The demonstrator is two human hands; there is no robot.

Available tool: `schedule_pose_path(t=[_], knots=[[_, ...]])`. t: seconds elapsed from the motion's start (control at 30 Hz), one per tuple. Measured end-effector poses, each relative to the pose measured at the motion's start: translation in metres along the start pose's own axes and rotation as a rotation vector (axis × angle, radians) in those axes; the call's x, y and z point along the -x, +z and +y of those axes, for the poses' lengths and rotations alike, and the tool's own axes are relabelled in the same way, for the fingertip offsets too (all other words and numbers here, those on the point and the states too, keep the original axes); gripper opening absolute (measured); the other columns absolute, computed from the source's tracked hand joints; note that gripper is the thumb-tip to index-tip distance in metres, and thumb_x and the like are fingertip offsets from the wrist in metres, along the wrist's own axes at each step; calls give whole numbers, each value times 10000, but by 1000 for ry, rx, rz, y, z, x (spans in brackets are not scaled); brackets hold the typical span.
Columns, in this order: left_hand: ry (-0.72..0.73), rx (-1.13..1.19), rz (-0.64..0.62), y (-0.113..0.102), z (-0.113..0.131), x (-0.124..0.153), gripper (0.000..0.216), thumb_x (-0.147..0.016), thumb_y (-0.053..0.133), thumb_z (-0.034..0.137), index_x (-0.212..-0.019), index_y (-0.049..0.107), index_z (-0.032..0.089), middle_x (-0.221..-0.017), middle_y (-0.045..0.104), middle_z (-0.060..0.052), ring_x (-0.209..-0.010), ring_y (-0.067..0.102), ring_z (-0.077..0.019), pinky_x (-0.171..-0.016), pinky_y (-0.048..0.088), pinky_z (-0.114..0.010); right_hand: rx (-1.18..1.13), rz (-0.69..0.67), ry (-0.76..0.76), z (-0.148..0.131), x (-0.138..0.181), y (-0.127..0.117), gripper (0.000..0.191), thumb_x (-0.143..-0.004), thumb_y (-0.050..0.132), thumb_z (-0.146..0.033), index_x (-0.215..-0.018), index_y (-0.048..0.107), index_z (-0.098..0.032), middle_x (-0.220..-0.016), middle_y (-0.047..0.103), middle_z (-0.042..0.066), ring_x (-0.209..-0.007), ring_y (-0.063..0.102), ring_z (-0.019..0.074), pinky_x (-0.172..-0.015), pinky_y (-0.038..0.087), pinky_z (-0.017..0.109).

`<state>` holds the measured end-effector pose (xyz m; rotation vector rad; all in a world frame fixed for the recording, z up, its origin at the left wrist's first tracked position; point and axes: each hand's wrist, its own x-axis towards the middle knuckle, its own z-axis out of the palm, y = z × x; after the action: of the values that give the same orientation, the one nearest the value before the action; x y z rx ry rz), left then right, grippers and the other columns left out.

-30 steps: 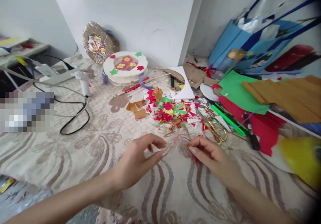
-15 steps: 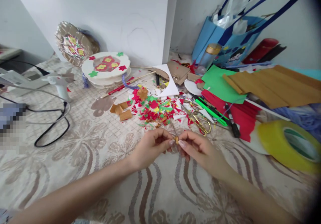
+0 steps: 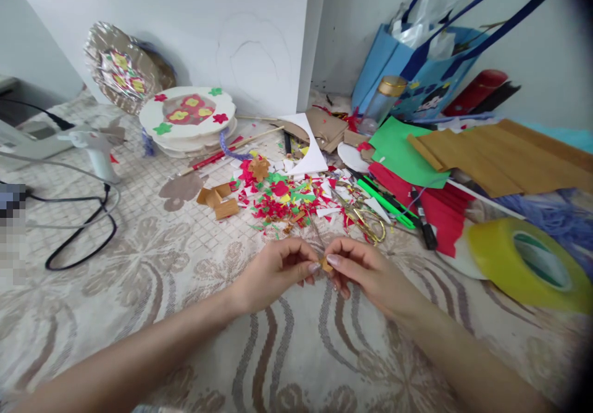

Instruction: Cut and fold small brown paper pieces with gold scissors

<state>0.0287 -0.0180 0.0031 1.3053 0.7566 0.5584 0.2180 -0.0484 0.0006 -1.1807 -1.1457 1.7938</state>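
- Hands near together, low over the patterned tablecloth (image 3: 296, 363), fingertips meeting around one small piece of brown paper (image 3: 327, 265)!
- Right hand (image 3: 370, 271): thumb and forefinger pinched on that piece, the other fingers curled underneath.
- Left hand (image 3: 269, 271): thumb and forefinger tips right at the piece's left edge; whether they grip it, I cannot tell.
- Just beyond both hands, a thin stem (image 3: 315, 228) points away from the gap between them, toward a bright heap of paper scraps (image 3: 296, 198) in red, green, white and yellow.
- Ahead of the left hand, folded brown strips (image 3: 226, 209), and past them a brown paper flower (image 3: 259, 168) sits on the heap's far edge.
- Farther out on that side, a white scalloped disc (image 3: 160, 113) carries red, green and yellow flowers.
- Ahead of the right hand, gold-handled scissors (image 3: 378, 231) lie at the edge of the scraps.
- Out to the right hand's right, a big yellow tape roll (image 3: 493, 258), with red paper (image 3: 447, 225) and green paper (image 3: 403, 154) beyond.
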Motion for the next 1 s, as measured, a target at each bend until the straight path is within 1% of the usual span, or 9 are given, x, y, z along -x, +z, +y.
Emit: schedule_pose_path(t=[0.23,0.37,0.77,1.0], knots=[[9,-19,-26,-3,-6,-1,159,-829,565,279,-828,567,119,-720,585,-22,-634,523,-95,-602,432,-228,-17,-35,9,-2,0,1,215,-852,539,-372,-780,564,-171,-660,542,-23,-526,504,79,-445,398,182],[-2,-44,-40,-4,-5,0,157,-831,561,285,-827,575,129,-711,584,-17,-638,532,-98,-607,438,-228,-2,-45,17,0,-1,0,190,-831,578,-353,-789,553,-169,-657,535,-26,-523,501,76,-437,403,172],[-24,-9,-60,-2,-5,1,158,-819,571,289,-807,579,131,-698,579,-13,-633,528,-102,-604,439,-235,41,-49,29,-2,0,0,197,-836,564,-361,-780,555,-172,-657,540,-25,-524,510,77,-430,415,170],[-45,-11,-51,-1,-4,1,150,-816,574,279,-802,573,129,-689,573,-7,-623,527,-96,-600,436,-230,66,-51,29,-2,0,-1,161,-841,561,-321,-785,552,-170,-634,531,-32,-525,504,76,-447,417,175]])
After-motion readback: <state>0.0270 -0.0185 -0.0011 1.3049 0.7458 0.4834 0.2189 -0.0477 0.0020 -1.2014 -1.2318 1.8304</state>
